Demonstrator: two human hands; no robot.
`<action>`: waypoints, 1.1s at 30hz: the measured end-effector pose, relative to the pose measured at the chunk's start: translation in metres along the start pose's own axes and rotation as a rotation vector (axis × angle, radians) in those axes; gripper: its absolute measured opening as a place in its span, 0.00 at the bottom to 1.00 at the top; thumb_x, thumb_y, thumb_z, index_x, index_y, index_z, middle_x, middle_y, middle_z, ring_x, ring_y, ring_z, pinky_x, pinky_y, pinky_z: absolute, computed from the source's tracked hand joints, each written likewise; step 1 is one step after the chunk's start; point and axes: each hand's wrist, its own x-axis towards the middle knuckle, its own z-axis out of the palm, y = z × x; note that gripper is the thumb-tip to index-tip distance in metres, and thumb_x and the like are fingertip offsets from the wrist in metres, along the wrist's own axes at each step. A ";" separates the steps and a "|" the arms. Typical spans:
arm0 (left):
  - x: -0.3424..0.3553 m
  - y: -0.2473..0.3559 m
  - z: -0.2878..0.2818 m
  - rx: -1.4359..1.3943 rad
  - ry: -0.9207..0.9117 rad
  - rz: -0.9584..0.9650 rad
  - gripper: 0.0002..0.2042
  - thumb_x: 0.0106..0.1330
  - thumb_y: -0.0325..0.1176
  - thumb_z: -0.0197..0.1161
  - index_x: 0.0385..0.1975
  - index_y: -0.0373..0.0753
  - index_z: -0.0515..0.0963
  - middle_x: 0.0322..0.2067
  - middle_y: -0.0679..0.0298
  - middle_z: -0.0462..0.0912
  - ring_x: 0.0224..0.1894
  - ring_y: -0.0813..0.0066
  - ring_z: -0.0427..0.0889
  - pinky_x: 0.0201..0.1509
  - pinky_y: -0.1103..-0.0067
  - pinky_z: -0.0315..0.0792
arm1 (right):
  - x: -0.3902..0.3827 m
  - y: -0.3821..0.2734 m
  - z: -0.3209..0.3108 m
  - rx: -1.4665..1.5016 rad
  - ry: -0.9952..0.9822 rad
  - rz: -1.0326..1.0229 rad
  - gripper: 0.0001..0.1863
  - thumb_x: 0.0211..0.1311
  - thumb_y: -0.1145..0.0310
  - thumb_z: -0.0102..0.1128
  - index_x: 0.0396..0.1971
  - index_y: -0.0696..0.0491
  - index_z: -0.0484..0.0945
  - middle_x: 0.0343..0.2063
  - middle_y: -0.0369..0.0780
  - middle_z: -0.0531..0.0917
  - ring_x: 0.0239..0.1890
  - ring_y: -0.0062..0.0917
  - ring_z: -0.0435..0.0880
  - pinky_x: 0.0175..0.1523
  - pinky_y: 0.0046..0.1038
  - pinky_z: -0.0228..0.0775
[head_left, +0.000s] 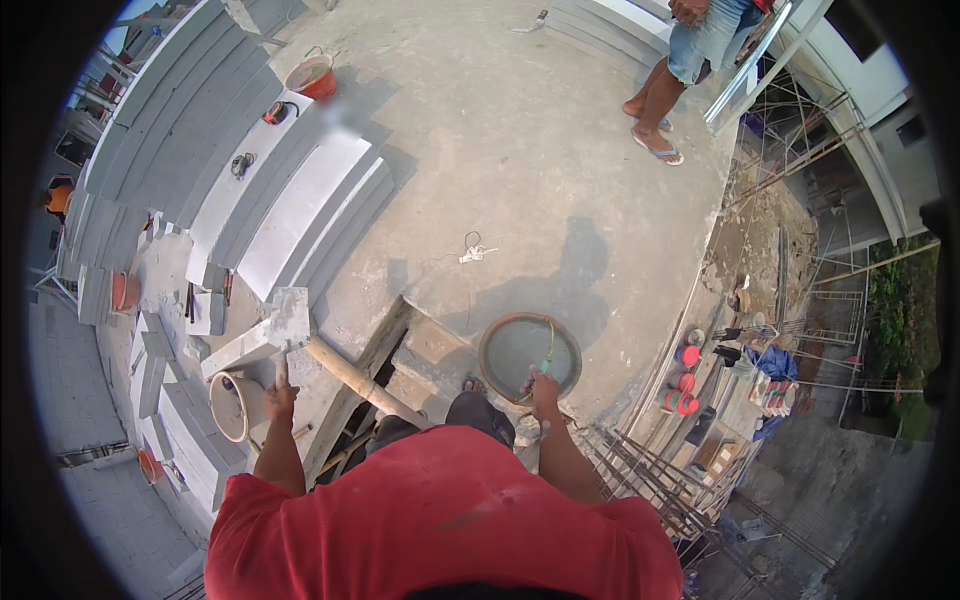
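Note:
My left hand [281,400] is closed round the handle of a flat, square-bladed trowel [291,316]. The grey-smeared blade is up beside a pale block on the left, above a whitish bucket [228,408] with grey stuff inside. My right hand [541,388] is closed on the thin handle [548,362], greenish in part, that arches over a round brown bucket [484,352]. Grey, wet-looking contents fill much of this bucket. It stands on the concrete in front of my right leg, and my fingers are above its near right side.
Pale blocks [320,205] are stacked at the left, with a red tape measure [277,112] on top. A wooden pole [355,378] crosses a floor opening [345,415] by my legs. The slab edge drops toward scaffolding [800,180] at right. Another person [665,90] stands far right.

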 end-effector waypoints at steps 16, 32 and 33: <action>-0.063 0.061 -0.139 0.527 0.031 -0.372 0.17 0.53 0.44 0.68 0.40 0.44 0.84 0.43 0.53 0.84 0.48 0.56 0.82 0.53 0.66 0.75 | 0.036 -0.044 0.037 -0.118 0.034 0.298 0.15 0.68 0.58 0.47 0.22 0.47 0.61 0.15 0.32 0.60 0.15 0.23 0.59 0.21 0.31 0.57; 0.221 0.435 -0.049 0.647 -0.363 0.239 0.21 0.44 0.42 0.73 0.39 0.43 0.82 0.38 0.53 0.85 0.44 0.52 0.82 0.49 0.63 0.76 | -0.017 -0.268 0.175 -0.117 0.500 0.532 0.15 0.56 0.63 0.54 0.17 0.42 0.57 0.11 0.29 0.53 0.12 0.21 0.52 0.23 0.31 0.50; 0.229 0.451 -0.047 0.624 -0.379 0.244 0.20 0.44 0.42 0.72 0.38 0.41 0.81 0.38 0.53 0.85 0.44 0.52 0.82 0.49 0.63 0.75 | -0.024 -0.291 0.188 -0.091 0.538 0.500 0.15 0.56 0.63 0.54 0.17 0.42 0.58 0.11 0.29 0.53 0.12 0.21 0.52 0.21 0.30 0.49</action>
